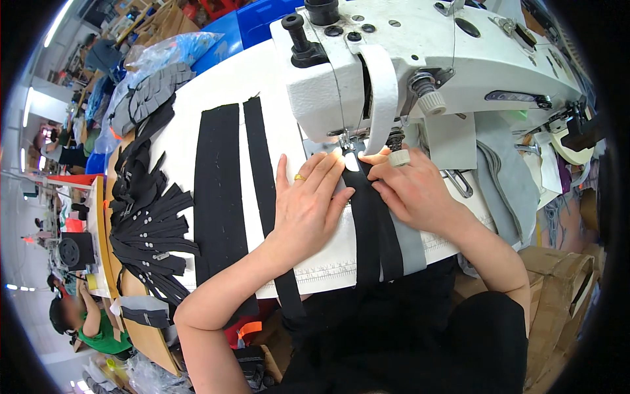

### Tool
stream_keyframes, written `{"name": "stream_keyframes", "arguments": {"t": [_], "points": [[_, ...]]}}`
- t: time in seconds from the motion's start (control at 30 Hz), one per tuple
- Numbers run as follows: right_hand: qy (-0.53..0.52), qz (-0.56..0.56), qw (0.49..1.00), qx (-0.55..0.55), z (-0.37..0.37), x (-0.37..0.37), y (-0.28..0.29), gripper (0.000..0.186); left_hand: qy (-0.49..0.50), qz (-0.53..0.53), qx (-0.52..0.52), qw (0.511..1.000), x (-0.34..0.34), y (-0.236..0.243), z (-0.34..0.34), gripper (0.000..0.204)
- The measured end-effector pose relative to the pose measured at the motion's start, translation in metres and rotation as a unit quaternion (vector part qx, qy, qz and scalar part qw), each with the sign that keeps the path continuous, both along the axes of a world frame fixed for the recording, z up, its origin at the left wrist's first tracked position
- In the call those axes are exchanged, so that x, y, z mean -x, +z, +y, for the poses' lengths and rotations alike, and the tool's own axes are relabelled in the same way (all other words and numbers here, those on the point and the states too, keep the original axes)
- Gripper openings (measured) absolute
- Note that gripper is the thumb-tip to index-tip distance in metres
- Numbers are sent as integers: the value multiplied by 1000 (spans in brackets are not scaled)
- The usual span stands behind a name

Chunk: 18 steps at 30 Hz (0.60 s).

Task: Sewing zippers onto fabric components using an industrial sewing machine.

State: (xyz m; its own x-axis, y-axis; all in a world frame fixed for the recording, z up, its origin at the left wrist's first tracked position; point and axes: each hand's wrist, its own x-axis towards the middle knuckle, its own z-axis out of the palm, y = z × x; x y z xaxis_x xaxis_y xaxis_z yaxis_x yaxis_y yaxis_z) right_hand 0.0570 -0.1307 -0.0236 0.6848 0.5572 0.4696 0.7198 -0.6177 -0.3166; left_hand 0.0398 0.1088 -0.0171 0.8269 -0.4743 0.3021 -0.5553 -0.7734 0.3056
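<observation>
Over the near table edge (321, 280), black strips (366, 230) and grey fabric (413, 253) are draped, led away toward the presser foot (350, 142). At their left edge the left hand (312, 197) is laid flat, middle fingers together, thumb spread. On their right the right hand (417, 192) is placed with fingers bent; whether cloth is pinched cannot be told. Farther, both hands are overhung by a white sewing machine (321, 98).
</observation>
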Motion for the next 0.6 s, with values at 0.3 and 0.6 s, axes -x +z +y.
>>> {"name": "stream_keyframes", "arguments": {"t": [0.3, 0.6], "points": [[1, 13, 1000, -12, -2, -1, 1, 16, 3, 1, 9, 1000, 0, -1, -1, 44], [-4, 26, 1000, -15, -1, -2, 4, 15, 4, 2, 7, 1000, -1, -3, 0, 45]]}}
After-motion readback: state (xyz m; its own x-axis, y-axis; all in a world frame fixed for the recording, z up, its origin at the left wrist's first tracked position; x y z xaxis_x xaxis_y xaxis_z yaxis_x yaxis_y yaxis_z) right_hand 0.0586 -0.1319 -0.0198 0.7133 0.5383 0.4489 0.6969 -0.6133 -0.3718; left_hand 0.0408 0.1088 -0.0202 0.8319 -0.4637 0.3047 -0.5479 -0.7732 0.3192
